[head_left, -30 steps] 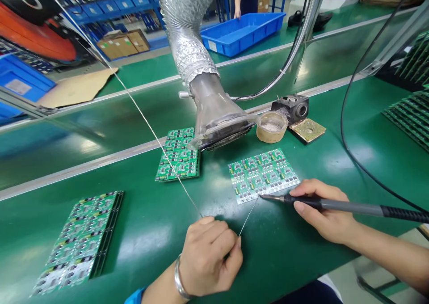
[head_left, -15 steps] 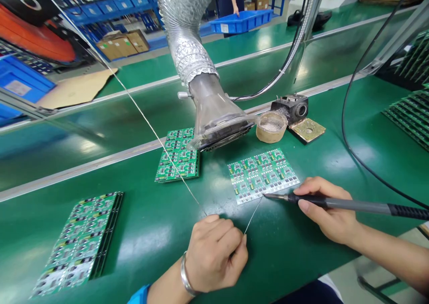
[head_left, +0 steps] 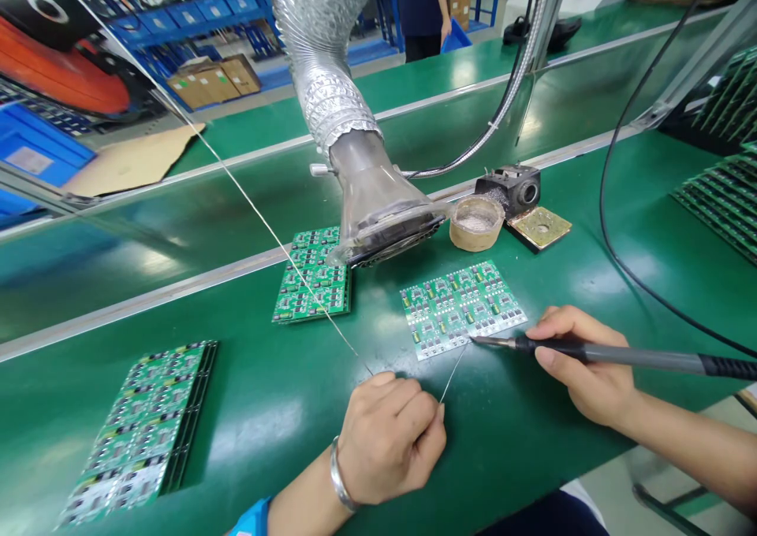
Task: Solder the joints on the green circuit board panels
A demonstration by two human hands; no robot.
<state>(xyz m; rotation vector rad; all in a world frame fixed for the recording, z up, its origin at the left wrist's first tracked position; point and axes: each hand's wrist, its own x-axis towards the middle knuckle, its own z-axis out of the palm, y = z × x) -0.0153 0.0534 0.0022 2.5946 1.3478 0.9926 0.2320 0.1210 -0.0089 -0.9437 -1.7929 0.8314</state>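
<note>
A green circuit board panel (head_left: 458, 307) lies flat on the green bench, its near edge a pale strip with pads. My right hand (head_left: 588, 366) is closed around a soldering iron (head_left: 639, 355), whose tip meets the panel's near edge. Closed in a fist, my left hand (head_left: 393, 437) pinches solder wire (head_left: 454, 372); its short end reaches the board close to the iron's tip. From behind the fist the wire runs taut up to the upper left. A metal bangle (head_left: 341, 477) circles my left wrist.
A fume extractor nozzle (head_left: 384, 205) hangs behind the panel. Stacked boards lie at left (head_left: 142, 426) and centre (head_left: 311, 276). A round tub (head_left: 476, 222) and an iron stand (head_left: 512, 189) with a sponge (head_left: 540, 227) sit behind. Racked boards (head_left: 725, 201) stand at right. A person (head_left: 423, 8) stands beyond.
Both my hands have shifted slightly right, and the iron's tip has moved a little right along the board's edge. The person beyond has moved right with the blue bin, now mostly hidden.
</note>
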